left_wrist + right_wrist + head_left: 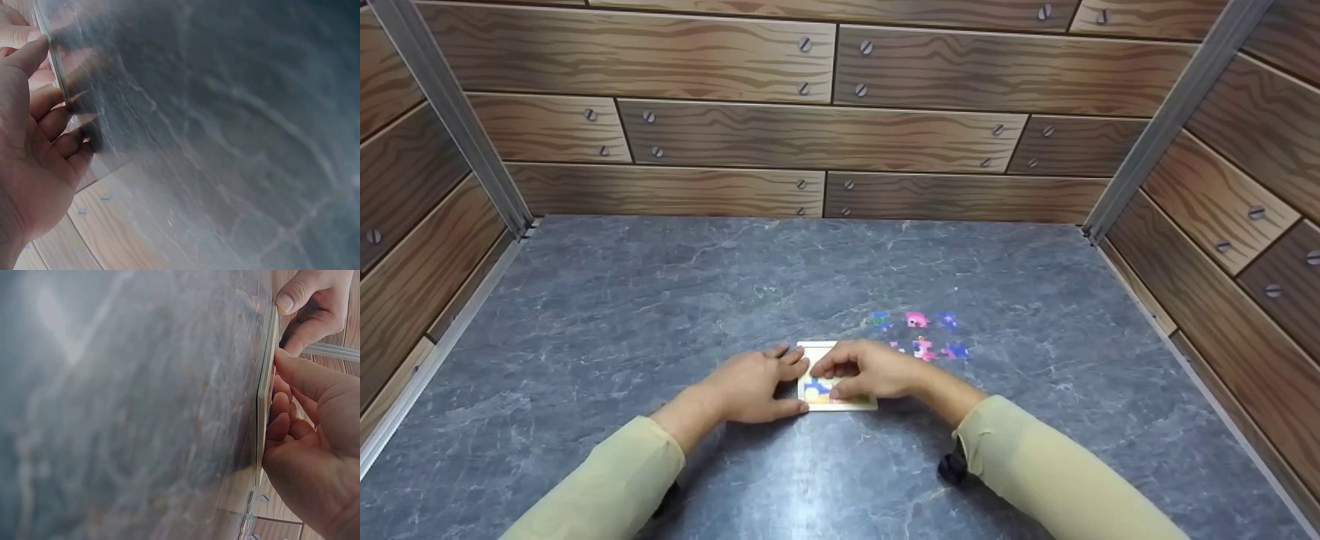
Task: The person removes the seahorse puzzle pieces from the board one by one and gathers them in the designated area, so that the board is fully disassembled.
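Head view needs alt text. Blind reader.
A person's left grip touches the left edge of a jigsaw tray on a gray table; the right grip is over it. Loose pieces, pink and blue, lie in two rows near its far right corner.

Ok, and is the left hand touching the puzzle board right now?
Touching. The left wrist view shows it: the thumb tip of the left hand rests against the edge of the puzzle board.
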### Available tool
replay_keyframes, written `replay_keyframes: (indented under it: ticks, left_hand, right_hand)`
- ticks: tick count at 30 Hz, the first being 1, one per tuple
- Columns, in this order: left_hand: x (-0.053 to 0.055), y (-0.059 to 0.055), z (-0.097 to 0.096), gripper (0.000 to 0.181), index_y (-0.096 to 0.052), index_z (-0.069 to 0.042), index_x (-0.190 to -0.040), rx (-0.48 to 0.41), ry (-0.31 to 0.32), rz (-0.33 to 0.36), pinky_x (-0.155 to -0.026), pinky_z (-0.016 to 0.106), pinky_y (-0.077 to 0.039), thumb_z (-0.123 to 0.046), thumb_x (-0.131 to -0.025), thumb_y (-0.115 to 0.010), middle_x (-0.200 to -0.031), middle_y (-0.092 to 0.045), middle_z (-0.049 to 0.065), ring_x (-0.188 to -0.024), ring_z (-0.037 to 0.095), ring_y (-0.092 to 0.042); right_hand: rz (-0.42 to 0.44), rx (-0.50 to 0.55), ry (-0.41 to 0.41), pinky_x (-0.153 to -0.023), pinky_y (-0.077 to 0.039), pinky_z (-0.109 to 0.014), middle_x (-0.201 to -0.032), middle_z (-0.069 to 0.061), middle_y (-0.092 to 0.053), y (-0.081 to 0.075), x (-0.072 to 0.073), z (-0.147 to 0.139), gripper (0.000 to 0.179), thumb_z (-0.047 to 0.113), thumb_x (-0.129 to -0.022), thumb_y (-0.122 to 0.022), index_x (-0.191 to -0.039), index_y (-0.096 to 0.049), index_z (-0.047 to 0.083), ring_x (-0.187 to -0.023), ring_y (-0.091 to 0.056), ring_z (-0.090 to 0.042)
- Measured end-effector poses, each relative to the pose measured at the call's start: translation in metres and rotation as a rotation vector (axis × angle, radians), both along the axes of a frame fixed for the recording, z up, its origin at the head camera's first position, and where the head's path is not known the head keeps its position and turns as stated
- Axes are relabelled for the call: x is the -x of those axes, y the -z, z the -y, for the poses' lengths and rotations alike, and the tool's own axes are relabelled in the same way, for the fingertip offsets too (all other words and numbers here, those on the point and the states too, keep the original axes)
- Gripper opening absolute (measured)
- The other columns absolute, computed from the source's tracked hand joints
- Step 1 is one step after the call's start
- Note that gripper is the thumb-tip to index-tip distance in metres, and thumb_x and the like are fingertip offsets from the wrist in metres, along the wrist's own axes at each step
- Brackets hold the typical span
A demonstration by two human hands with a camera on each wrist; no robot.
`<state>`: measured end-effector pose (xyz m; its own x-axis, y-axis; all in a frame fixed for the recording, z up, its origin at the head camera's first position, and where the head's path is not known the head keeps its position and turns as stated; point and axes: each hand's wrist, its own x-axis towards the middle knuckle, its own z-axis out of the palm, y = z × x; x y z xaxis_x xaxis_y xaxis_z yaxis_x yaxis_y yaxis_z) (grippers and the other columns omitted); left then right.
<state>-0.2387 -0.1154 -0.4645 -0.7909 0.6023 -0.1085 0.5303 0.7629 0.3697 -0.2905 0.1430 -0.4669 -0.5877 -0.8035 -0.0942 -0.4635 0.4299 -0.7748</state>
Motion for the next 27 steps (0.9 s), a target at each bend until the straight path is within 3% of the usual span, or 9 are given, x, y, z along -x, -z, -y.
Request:
replay_keyframes:
  ticks: [27]
  left_hand:
    - [-0.0002, 0.0023, 0.0005, 0.070, -0.053, -0.012, -0.157, -0.029, 0.002, -0.012, -0.118, 0.059, -0.039, -0.052, -0.102, -0.067, -0.163, -0.044, 0.014, -0.152, 0.042, -0.038]
  right_hand:
    - [0.000, -0.005, -0.007, -0.099, -0.053, -0.034, -0.120, -0.005, -0.068, 0.0004, 0.0003, 0.0011, 0.034, 0.007, -0.095, -0.079, -0.129, -0.075, 0.005, -0.110, -0.062, -0.015]
